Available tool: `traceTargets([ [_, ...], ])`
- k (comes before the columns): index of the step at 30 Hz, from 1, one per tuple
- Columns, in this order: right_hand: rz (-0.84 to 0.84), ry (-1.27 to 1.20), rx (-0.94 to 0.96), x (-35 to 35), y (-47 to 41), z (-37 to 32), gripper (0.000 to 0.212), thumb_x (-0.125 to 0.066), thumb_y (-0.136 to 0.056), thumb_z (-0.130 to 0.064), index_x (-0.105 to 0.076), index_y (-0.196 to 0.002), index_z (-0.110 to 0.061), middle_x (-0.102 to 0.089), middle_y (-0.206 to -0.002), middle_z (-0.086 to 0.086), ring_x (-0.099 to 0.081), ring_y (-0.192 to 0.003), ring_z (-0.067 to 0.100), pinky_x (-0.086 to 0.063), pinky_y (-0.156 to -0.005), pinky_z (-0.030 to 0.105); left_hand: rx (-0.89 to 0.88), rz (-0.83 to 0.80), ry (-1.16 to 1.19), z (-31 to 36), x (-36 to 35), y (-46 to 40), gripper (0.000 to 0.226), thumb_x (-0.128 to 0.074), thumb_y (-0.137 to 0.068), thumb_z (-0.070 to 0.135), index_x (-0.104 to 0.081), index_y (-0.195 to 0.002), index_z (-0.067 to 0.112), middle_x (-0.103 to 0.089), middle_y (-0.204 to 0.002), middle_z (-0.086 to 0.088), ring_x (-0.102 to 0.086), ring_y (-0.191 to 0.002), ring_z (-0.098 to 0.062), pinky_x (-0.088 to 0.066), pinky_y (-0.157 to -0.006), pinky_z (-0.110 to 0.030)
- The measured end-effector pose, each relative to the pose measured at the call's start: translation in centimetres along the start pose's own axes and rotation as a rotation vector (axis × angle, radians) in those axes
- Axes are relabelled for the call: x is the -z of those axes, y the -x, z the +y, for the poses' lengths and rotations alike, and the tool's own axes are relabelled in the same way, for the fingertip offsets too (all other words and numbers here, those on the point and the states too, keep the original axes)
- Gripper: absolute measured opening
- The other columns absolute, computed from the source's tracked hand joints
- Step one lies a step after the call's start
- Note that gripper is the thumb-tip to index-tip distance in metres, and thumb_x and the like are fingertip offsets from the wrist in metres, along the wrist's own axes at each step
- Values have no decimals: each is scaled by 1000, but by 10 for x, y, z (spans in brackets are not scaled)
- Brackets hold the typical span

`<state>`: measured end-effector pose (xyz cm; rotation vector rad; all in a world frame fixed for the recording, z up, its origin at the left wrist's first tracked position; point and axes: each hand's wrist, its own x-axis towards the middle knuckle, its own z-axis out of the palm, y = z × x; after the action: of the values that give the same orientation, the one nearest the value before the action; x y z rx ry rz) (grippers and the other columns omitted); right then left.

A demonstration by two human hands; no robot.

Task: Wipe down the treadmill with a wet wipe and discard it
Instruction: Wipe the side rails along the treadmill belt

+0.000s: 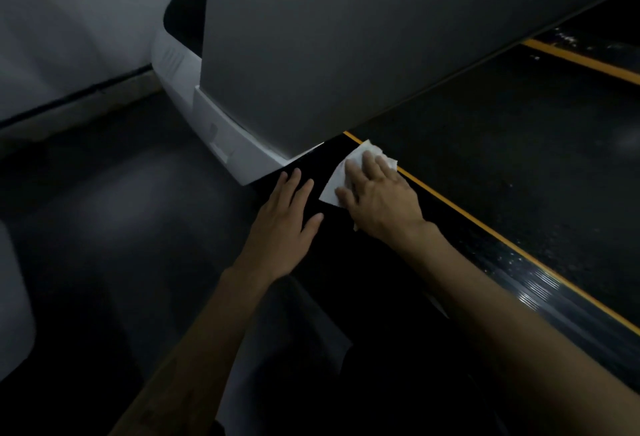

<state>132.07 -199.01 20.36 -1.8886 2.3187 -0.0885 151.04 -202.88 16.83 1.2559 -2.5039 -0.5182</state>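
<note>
the white wet wipe (341,177) lies spread on the black side rail (381,262) of the treadmill, just beside the yellow stripe (460,214) that edges the dark running belt (519,158). the right hand (377,196) presses flat on the wipe, fingers straight and slightly spread, covering much of it so only its far and left corners show. the left hand (287,214) rests flat on the same rail just left of the wipe, fingers extended and apart, holding nothing. right above the hands rises a broad grey upright panel (329,37) of the treadmill, with a white base cover (214,124) curving off to its left. dark floor (104,210) spreads to the left in dim light.
</note>
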Motion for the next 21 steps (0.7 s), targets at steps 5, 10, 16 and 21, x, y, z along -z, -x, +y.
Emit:
traceTargets([
  [5,54,70,19,-6,21,-10,52,-35,-107,-46,-37,-151,-20,-34,-155,15,-38,-142,33,-46,-105,44,-17,1,-6,-5,-1,0,68,-52,-105,37,-22,-163,19,-3,-174,-2,5,-159,-17,-20,-124,-41],
  [10,-21,-2,10,-2,-2,4,61,-29,-109,-50,-18,-163,-25,-7,-171,16,-8,-158,32,-20,-126,47,-11,9,-4,-2,0,-1,67,-53,-105,37,-24,-162,18,-6,-173,-2,3,-159,-17,-19,-124,-41],
  [16,11,95,67,-6,18,-11,60,-21,-103,-50,-30,-155,-21,-29,-159,17,-30,-147,36,-44,-111,46,-12,21,-1,-4,-1,-1,68,-55,-104,35,-24,-162,18,-8,-173,-2,2,-159,-17,-20,-124,-42],
  [21,-9,19,-11,-1,1,-1,64,-25,-109,-50,-13,-164,-19,-6,-171,18,-8,-158,32,-17,-128,45,-1,17,-2,0,1,-2,67,-56,-104,34,-27,-161,16,-11,-172,-4,-1,-159,-20,-21,-124,-44],
])
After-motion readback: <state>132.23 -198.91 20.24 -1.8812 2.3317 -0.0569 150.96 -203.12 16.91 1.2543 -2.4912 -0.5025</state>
